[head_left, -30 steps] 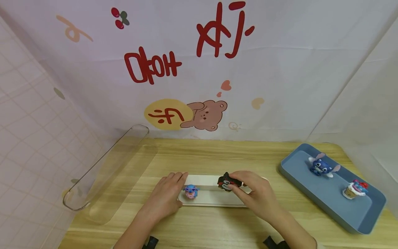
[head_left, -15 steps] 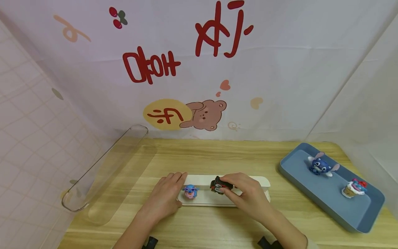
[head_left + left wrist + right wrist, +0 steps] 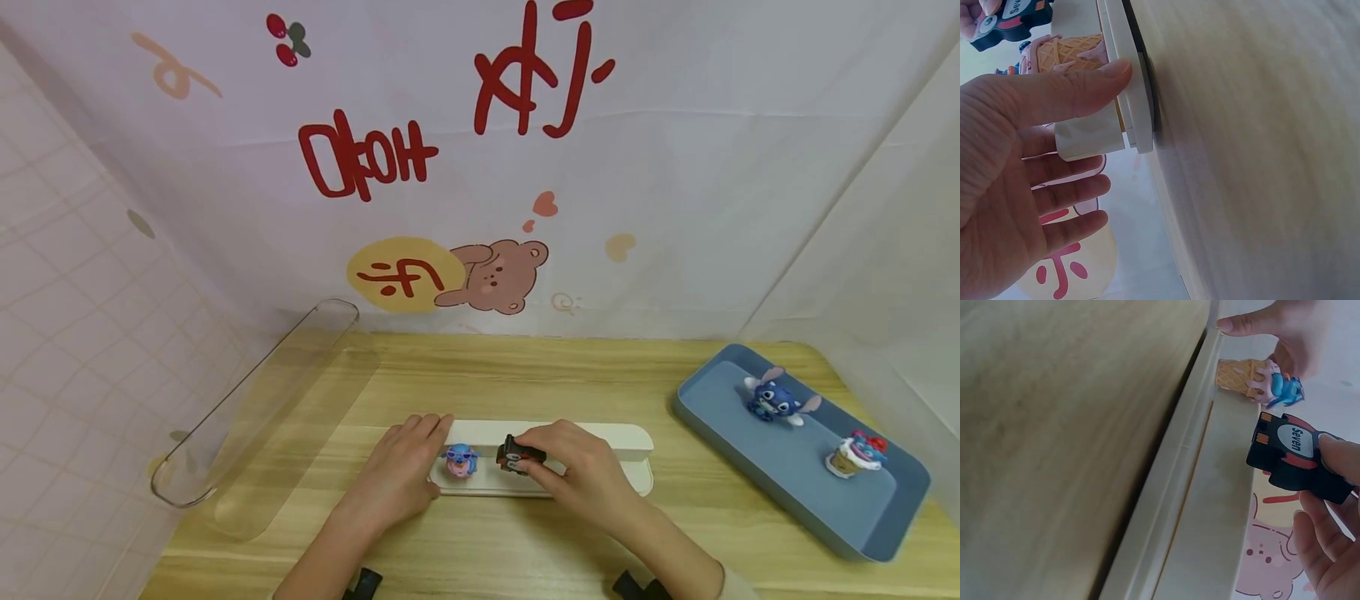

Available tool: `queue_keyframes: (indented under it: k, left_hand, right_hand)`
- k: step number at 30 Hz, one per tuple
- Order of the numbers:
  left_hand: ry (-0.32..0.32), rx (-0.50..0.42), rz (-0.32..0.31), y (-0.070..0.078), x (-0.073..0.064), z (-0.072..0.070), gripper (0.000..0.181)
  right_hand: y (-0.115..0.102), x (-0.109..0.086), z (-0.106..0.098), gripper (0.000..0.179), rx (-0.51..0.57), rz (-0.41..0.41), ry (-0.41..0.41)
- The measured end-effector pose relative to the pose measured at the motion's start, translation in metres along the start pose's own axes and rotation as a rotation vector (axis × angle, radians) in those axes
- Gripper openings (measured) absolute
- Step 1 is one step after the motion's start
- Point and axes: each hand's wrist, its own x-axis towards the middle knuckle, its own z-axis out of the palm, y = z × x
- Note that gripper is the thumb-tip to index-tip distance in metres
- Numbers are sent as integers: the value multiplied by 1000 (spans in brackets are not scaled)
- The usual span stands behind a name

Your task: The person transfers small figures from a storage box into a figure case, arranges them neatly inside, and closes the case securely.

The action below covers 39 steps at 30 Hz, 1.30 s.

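A long white stand with a raised step along its back lies on the table. My left hand holds its left end, thumb on the front edge and fingers behind, as the left wrist view shows. Just right of that hand stands a blue-and-pink figurine with sunglasses; its base is a waffle cone. My right hand pinches a black figurine between thumb and fingers. This one has orange feet, red sides and a white belly lettered "Seven". It is held over the stand, right of the cone figurine.
A blue-grey tray at the right holds a dark blue winged figurine and a cone-shaped figurine with a red top. At the left lies a clear plastic cover. A printed white cloth hangs behind the table.
My right hand has carried the black figurine leftward along the stand, closer to the cone figurine and slightly lower. My left hand keeps its place on the stand's end.
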Motion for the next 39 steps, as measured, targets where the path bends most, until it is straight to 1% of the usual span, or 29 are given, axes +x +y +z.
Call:
queue_keyframes:
  k: [6,14,21,32,39]
  left_hand:
    - [6,4,10,0,0,-1,95]
    - [-1,4,9,0,-1,-1,96]
    - [15,7,12,1,0,-2,95]
    - [18,4,12,0,-1,0,95]
    - [25,1,17,0,-1,0,95]
  right_hand:
    - [2,-3,6,41,-13,-8,-22]
    - [4,-3,14,40,-24,-9,-48]
    - [5,-3,16,36,-37,14,-73]
    - [5,-3,21,35,-44,-5,-83]
    - [5,-3,22,34,-56,-2,-93]
